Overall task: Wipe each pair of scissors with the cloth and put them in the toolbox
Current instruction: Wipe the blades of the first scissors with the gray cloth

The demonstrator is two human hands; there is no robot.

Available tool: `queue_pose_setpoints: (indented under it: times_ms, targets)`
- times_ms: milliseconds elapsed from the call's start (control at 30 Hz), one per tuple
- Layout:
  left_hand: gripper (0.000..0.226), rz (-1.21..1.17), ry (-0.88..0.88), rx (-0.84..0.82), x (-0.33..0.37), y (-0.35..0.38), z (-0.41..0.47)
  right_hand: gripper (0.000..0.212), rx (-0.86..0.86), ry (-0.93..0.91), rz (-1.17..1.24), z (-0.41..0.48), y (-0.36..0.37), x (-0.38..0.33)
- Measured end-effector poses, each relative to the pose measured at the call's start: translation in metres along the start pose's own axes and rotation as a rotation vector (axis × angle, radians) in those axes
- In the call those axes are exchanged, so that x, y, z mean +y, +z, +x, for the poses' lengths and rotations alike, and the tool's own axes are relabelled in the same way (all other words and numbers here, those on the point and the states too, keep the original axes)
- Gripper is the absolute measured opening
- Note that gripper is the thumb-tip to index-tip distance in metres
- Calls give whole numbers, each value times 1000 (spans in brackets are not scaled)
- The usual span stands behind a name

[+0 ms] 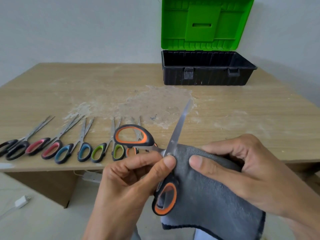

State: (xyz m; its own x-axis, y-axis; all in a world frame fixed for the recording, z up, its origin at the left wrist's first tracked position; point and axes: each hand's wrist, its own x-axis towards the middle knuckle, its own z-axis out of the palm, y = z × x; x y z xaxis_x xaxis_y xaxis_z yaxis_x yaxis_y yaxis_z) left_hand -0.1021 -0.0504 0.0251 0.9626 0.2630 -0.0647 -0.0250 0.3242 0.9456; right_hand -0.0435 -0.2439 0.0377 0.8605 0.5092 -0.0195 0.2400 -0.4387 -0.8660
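Left hand (135, 179) - grip narrow, thumb and forefinger pinching the orange scissors (174, 135) at the pivot; scissors held off the tabletop (242, 115), over its near edge, spread wide; one blade points up and away, one loop upper left, other loop low beside the cloth (207, 196); second blade hidden. Right hand (251, 172) - grip curled round the grey cloth, thumb on top, cloth bunched against the pivot and hanging below. Toolbox (206, 77) at far right of tabletop, green lid (204, 23) upright, well apart from the hands. Row on near left, blades pointing away: black pair (15, 148); pink pair (46, 146); blue pair (76, 149); green pair (107, 149); another orange pair (131, 151), mostly hidden.
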Motion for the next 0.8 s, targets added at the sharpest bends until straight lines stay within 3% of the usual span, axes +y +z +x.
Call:
queue_pose_setpoints:
  times_ms: [200, 333, 567, 800]
  targets:
    - [28, 18, -17, -26, 1, -20, 6, 65, 66, 20, -7, -1, -12, 6]
    - [17, 28, -20, -58, -2, -15, 6, 61, 75, 4, -2, 1, -6, 6]
    - [35, -24, -24, -32, -2, -23, 8, 64, 44, 2, 3, 4, -7, 4]
    - [31, 51, -34, -122, -7, -18, 7, 55, 59, -30, -17, 6, 0, -1]
